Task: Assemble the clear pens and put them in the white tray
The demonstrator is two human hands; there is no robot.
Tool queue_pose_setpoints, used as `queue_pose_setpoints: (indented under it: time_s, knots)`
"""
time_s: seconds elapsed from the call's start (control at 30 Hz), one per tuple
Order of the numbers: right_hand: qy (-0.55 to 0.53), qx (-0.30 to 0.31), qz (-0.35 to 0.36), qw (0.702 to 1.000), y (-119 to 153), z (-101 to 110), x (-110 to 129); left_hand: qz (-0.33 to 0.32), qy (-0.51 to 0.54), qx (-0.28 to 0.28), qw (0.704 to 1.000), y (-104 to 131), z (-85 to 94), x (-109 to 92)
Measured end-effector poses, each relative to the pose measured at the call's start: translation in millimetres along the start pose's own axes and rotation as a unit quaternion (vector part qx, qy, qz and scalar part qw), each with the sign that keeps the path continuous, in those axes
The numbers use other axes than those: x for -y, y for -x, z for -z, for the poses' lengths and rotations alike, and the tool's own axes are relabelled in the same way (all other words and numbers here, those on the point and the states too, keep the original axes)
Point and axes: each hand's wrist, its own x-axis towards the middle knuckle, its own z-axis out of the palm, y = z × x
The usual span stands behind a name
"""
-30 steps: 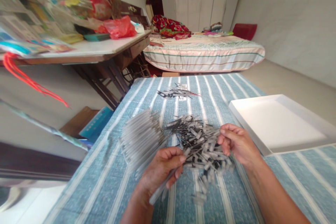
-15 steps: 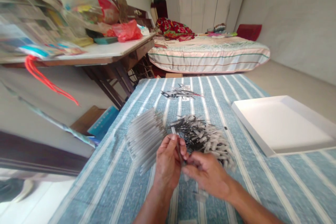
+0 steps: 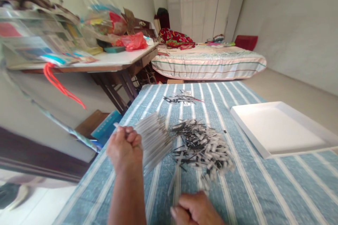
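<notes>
My left hand (image 3: 125,147) is closed beside the left end of a neat row of thin, see-through grey tubes (image 3: 155,140). A short pale tip of a thin stick (image 3: 116,124) pokes out above its thumb; the rest is hidden in the fist. My right hand (image 3: 198,209) is curled low at the bottom edge, and whether anything is in its fingers is hidden. Ahead of it spreads a loose pile of small black and whitish slim parts (image 3: 203,144). One pale slim piece (image 3: 173,179) lies apart on the cloth near the right thumb.
A blue cloth with white stripes (image 3: 253,190) covers the table. At the right lies a shallow white box (image 3: 285,130). Toward the far edge is a small bunch of dark thin sticks (image 3: 182,97). A cluttered side table (image 3: 113,61) stands left, a bed (image 3: 208,61) behind.
Both hands were together in front of the pile, holding a slim stick. They have parted: my left hand has moved left past the tubes, my right back toward the bottom edge.
</notes>
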Motion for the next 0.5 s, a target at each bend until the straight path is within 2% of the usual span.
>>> queue_pose_setpoints:
  time_s: [0.03,0.1,0.13,0.17,0.23,0.3,0.33,0.4,0.43,0.5]
  knots:
    - [0.051,-0.017,0.031,0.998,3.6,4.7,-3.3,-0.060,-0.019,-0.003,0.998,-9.2,3.4,-5.9]
    - [0.152,-0.095,0.061,0.982,4.3,23.2,-7.5,-0.086,-0.148,0.074,0.982,-20.7,9.0,-9.9]
    - [0.202,-0.135,0.070,0.967,1.4,35.5,-8.4,-0.088,-0.237,0.120,0.960,-23.5,11.4,-8.0]
    - [0.254,-0.164,0.076,0.950,-3.0,48.7,-8.9,-0.090,-0.331,0.162,0.925,-24.9,13.7,-3.9]
    - [0.344,-0.219,0.081,0.910,-14.5,73.4,-10.1,-0.143,-0.516,0.202,0.820,-26.2,18.6,7.6]
    - [0.410,-0.250,0.068,0.875,-25.9,91.9,-12.6,-0.213,-0.650,0.204,0.701,-27.9,23.8,19.6]
    - [0.435,-0.256,0.058,0.861,-30.8,98.4,-14.5,-0.236,-0.692,0.201,0.652,-29.2,26.4,24.6]
    - [0.473,-0.257,0.037,0.842,-38.4,106.4,-18.5,-0.252,-0.741,0.195,0.591,-32.3,31.1,32.2]
    - [0.486,-0.254,0.028,0.836,-41.1,108.6,-20.5,-0.256,-0.753,0.195,0.574,-33.8,33.1,34.9]
    - [0.502,-0.247,0.012,0.828,-44.9,111.4,-24.1,-0.266,-0.758,0.204,0.560,-36.4,36.4,38.8]
